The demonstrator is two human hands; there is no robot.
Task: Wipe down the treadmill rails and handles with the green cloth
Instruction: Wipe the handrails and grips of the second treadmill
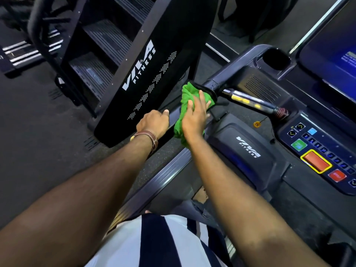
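Right hand (194, 116) flat, fingers spread, presses cloth (189, 97) on rail (173, 115). Left hand (153, 122) curled round rail, fingertips hidden. Rail mostly covered by both.

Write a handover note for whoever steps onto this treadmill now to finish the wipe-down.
Left hand: grips the left side rail, with no cloth in it.
Right hand: lies over the green cloth, pressing it on the upper end of the same rail. The cloth's tail hangs below the hand.
Done: this one view does not show how much has been wiped.
Left: probably the chrome handle just past the cloth, which the cloth is not on. After that, the opposite rail, which is out of view.
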